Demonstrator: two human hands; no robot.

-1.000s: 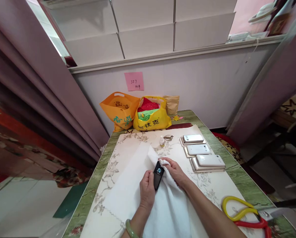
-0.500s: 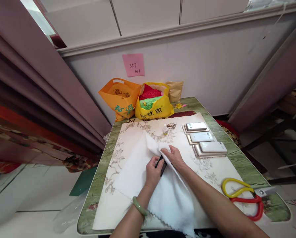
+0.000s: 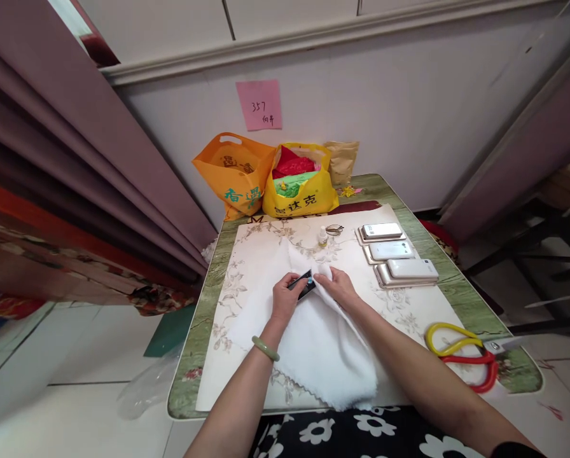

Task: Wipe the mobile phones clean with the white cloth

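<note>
My left hand (image 3: 285, 298) is closed on a dark, flat mobile phone (image 3: 306, 290), with the thumb lying across its face. A small light-blue spot shows on the phone near the thumb. My right hand (image 3: 338, 287) pinches a fold of the white cloth (image 3: 330, 346) against the phone's right end. The rest of the cloth spreads beneath both hands and drapes toward the table's front edge. Part of the phone is hidden by fingers and cloth.
Stacked phones (image 3: 404, 269) lie at the right. Yellow-and-red-handled scissors (image 3: 469, 357) lie near the right corner. Behind are a small bottle (image 3: 322, 236), glasses (image 3: 334, 229), an orange bag (image 3: 240, 175), a yellow bag (image 3: 308, 203) and a tan pouch (image 3: 342, 162).
My left hand has shifted slightly left and up, and the phone has turned from steep to more level, showing more of its face. The camera view has tilted downward.
</note>
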